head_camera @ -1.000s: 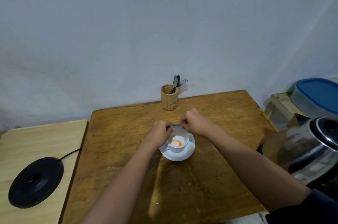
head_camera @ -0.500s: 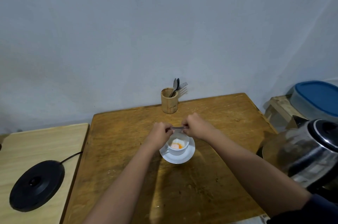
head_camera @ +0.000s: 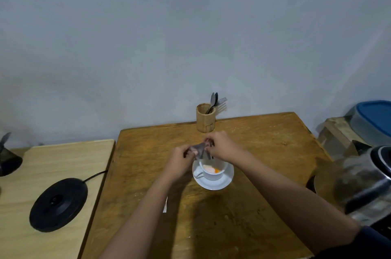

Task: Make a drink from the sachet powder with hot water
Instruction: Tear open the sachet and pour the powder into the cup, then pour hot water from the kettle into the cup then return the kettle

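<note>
1. While my left hand (head_camera: 178, 158) and right hand (head_camera: 220, 146) both pinch the sachet (head_camera: 200, 150) just above the cup (head_camera: 211, 171), a jerk could scatter powder onto the saucer (head_camera: 213, 184).
2. Residue may cling inside the sachet.
3. My right forearm lies near the kettle (head_camera: 359, 182); a careless sweep could knock it.

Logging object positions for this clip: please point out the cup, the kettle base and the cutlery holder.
cup (head_camera: 211, 174): head view, on its white outer wall below the rim.
kettle base (head_camera: 58, 204): head view, on the middle of the black disc.
cutlery holder (head_camera: 205, 120): head view, on its wooden front wall.
</note>
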A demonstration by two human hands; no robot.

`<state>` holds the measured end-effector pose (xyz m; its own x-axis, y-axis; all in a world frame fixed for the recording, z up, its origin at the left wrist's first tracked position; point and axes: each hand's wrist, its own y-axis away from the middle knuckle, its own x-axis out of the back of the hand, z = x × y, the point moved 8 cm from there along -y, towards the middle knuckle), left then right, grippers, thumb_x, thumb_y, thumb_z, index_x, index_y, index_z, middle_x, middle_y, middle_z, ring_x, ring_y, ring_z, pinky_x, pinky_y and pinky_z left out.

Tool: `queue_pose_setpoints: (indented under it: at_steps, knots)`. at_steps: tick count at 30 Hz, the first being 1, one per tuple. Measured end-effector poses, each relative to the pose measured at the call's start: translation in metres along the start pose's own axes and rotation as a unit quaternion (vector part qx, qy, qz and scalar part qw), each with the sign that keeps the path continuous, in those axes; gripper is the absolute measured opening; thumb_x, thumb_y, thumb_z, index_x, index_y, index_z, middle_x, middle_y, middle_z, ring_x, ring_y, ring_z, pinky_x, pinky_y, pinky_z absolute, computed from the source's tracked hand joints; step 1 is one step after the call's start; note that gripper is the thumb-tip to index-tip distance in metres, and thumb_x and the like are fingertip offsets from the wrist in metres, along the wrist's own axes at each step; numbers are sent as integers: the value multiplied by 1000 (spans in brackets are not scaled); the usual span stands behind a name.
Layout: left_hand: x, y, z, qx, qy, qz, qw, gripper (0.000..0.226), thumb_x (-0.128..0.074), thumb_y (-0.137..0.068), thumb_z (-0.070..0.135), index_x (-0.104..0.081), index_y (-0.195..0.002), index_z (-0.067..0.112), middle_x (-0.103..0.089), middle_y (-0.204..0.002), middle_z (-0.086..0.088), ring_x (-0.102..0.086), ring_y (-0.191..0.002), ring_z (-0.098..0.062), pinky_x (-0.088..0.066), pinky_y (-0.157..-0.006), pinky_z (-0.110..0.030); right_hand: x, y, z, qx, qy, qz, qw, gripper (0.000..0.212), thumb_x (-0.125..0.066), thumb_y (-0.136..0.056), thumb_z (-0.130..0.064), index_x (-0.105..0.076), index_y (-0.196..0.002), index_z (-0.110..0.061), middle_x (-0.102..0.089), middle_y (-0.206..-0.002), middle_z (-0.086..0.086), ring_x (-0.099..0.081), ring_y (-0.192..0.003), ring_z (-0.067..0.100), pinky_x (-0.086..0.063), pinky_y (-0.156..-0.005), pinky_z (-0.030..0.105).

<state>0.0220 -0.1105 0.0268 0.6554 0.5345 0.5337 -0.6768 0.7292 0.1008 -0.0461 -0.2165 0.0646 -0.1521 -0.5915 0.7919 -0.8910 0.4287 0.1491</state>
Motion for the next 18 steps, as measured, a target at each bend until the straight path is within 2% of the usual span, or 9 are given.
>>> queue_pose_setpoints:
  at_steps: [1, 3, 7, 9, 13, 15, 18]
  knots:
    - [9, 6, -6, 10, 32, 20, 999, 12, -55, -90, 14, -64, -85, 9, -60, -72, -7, -51, -66, -15, -43, -63, -29, -5, 0, -9, 6, -37, 9, 999, 20, -59, -84, -2, -62, -99, -14, -56, -85, 1, -55, -75, 15, -49, -65, 28]
    - [28, 20, -24, 31, 92, 73, 993, 14, -55, -89, 10, -57, -77, 17, -55, -69, -2, -49, -65, -12, -42, -62, -24, -21, 0, -24, 15, -100, 18, 995, 26, -59, -84, -1, -56, -102, -19, -55, -86, 1, -53, -71, 13, -47, -58, 23]
    - [51, 53, -74, 85, 138, 149, 975, 17, -58, -88, 10, -53, -75, 20, -47, -62, 4, -44, -58, -9, -38, -54, -17, -72, 1, -50, 49, -110, -14, 993, 26, -58, -84, -3, -50, -99, -21, -55, -91, 5, -54, -74, 17, -48, -60, 29]
    - [56, 71, -100, 121, 137, 182, 966, 21, -60, -87, 8, -52, -72, 22, -46, -59, 3, -42, -56, -10, -37, -53, -20, -103, 4, -56, 50, -112, -40, 992, 25, -58, -84, -4, -48, -95, -24, -54, -90, 5, -54, -73, 17, -49, -61, 30]
    - [46, 99, -140, 183, 94, 181, 962, 19, -59, -85, 6, -53, -74, 20, -55, -65, -2, -51, -62, -17, -42, -60, -29, -155, 10, -51, 21, -85, -71, 994, 24, -53, -80, -2, -47, -89, -24, -56, -83, 6, -56, -72, 22, -51, -65, 36]
    - [38, 106, -151, 203, 71, 169, 962, 8, -59, -84, 6, -56, -86, 13, -60, -72, -5, -56, -72, -23, -45, -63, -26, -171, 13, -44, 6, -80, -77, 994, 26, -52, -76, -1, -45, -86, -24, -57, -80, 7, -56, -72, 24, -51, -67, 37]
    - [31, 112, -155, 217, 22, 160, 963, 14, -57, -85, 5, -59, -97, 9, -61, -78, -4, -56, -77, -21, -39, -61, -22, -188, 16, -32, -13, -78, -77, 994, 27, -51, -70, 1, -48, -87, -20, -57, -80, 8, -55, -72, 25, -46, -63, 36]
